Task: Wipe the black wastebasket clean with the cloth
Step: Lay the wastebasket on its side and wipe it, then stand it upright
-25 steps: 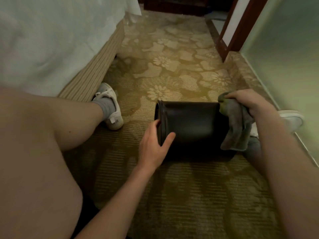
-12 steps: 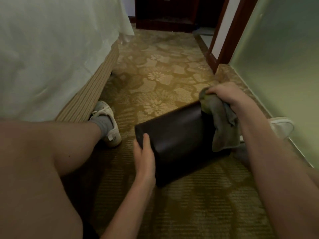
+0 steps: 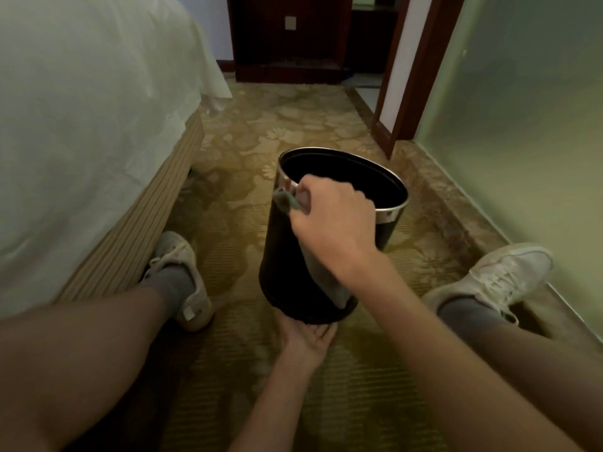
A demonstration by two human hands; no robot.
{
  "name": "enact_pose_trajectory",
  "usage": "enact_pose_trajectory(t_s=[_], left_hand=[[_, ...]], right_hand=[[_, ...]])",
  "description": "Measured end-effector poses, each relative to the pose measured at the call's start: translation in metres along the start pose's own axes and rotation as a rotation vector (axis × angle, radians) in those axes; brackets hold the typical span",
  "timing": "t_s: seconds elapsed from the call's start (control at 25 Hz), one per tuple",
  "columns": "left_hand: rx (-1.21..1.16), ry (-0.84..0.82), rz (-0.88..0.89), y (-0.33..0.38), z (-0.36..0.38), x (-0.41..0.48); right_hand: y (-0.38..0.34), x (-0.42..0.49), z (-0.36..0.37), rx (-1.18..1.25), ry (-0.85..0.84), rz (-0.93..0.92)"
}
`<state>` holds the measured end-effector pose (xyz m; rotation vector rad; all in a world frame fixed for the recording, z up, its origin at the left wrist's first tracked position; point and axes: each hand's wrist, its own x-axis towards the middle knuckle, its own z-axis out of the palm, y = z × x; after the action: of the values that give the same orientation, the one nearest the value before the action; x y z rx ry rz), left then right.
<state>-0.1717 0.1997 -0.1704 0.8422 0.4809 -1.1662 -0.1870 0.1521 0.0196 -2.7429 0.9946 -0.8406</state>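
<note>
A person sits on the patterned carpet floor point(image 3: 293, 125) with both legs stretched forward and a black wastebasket point(image 3: 284, 256) between them, roughly midway between the floor's bed-side edge and its wall-side edge. The wastebasket stands mouth up, leaning a little, its silver metal rim point(image 3: 390, 212) catching the light. Whether its base rests on the carpet or on the hand beneath it cannot be told.

The right hand point(image 3: 332, 220) sits at the near-left part of the rim, its fingers point(image 3: 352, 194) curled tight around a bunched grey cloth point(image 3: 321, 272). A fold of it pokes out by the thumb, and the rest hangs down the near outer wall of the wastebasket, almost to the base.

The left hand point(image 3: 306, 337) lies palm up at the foot of the wastebasket. Its fingers are stretched flat and reach under the base, so the tips are hidden – it props the wastebasket and grips nothing.

2 white shoes over grey socks flank the scene: the left shoe point(image 3: 182, 272) just beside the striped base of the bed point(image 3: 81, 109), the right shoe point(image 3: 499, 275) near the pale green wall point(image 3: 522, 109). At the floor's far edge stand a dark wooden cabinet point(image 3: 287, 37) and a brown door frame point(image 3: 421, 70).
</note>
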Motion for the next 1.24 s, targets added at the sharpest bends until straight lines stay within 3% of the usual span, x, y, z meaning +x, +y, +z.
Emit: enact_pose_trajectory(t_s=[0.2, 0.44, 0.52, 0.6, 0.64, 0.72, 0.8, 0.88, 0.96, 1.04, 1.12, 1.24], left_hand=[[0.211, 0.060, -0.090, -0.016, 0.032, 0.055], [0.374, -0.007, -0.094, -0.017, 0.014, 0.084], [0.585, -0.019, -0.135, -0.004, 0.006, 0.080], [0.910, -0.021, -0.091, 0.022, -0.001, 0.080], [1.108, 0.017, 0.025, 0.042, -0.003, 0.081], [1.449, 0.219, 0.448, 0.090, 0.007, 0.063], [1.532, 0.398, 0.944, 0.138, 0.030, 0.030], [1.481, 0.463, 1.411, 0.172, 0.063, 0.000], [1.598, 0.251, 1.730, 0.179, 0.098, -0.019], [2.036, -0.129, 1.851, 0.165, 0.129, -0.030], [2.434, -0.415, 1.817, 0.144, 0.148, -0.034], [2.678, -0.531, 1.474, 0.118, 0.145, -0.022]], right_hand=[[0.043, -0.004, 0.041, -0.037, -0.035, -0.057], [0.069, -0.027, 0.074, 0.016, -0.005, -0.120], [0.076, -0.030, 0.072, 0.121, -0.025, -0.097], [0.086, -0.027, 0.066, 0.425, -0.050, 0.032], [0.095, -0.024, 0.063, 0.649, -0.042, 0.145], [0.112, -0.020, 0.050, 1.168, 0.044, 0.485], [0.135, -0.025, 0.040, 1.571, 0.154, 0.827], [0.163, -0.035, 0.039, 1.715, 0.282, 1.039], [0.183, -0.047, 0.050, 1.709, 0.353, 1.151], [0.194, -0.060, 0.071, 1.650, 0.296, 1.245], [0.198, -0.075, 0.099, 1.663, 0.125, 1.310], [0.199, -0.095, 0.139, 1.500, -0.143, 1.365]])
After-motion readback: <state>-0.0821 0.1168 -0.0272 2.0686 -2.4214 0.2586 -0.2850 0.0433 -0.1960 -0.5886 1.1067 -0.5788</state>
